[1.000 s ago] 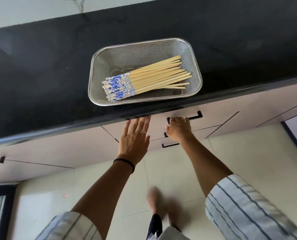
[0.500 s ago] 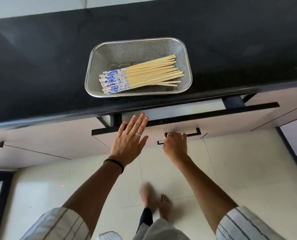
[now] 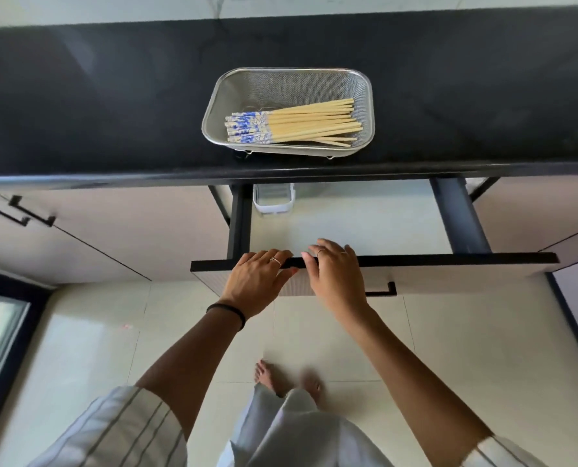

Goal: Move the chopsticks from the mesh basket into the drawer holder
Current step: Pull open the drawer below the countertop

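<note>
A bundle of several wooden chopsticks [image 3: 301, 124] with blue-and-white ends lies in the steel mesh basket [image 3: 366, 96] on the black counter. Below it the drawer [image 3: 432, 259] stands pulled out. A white holder [image 3: 273, 204] sits at the drawer's back left, partly hidden under the counter edge. My left hand [image 3: 257, 281] rests on the drawer's top front edge, fingers curled over it. My right hand [image 3: 334, 274] lies beside it on the same edge, fingers spread and bent over the rim. Neither hand holds a chopstick.
The black countertop [image 3: 112, 106] runs the whole width. Closed cabinet fronts with black handles [image 3: 18, 214] flank the drawer. The drawer's own handle [image 3: 381, 291] shows under my right wrist. Bare feet [image 3: 267, 375] stand on the pale tiled floor.
The drawer went from closed to pulled far out, revealing the white holder. My right hand left the handle and moved to the top edge; my left hand now grips that edge too.
</note>
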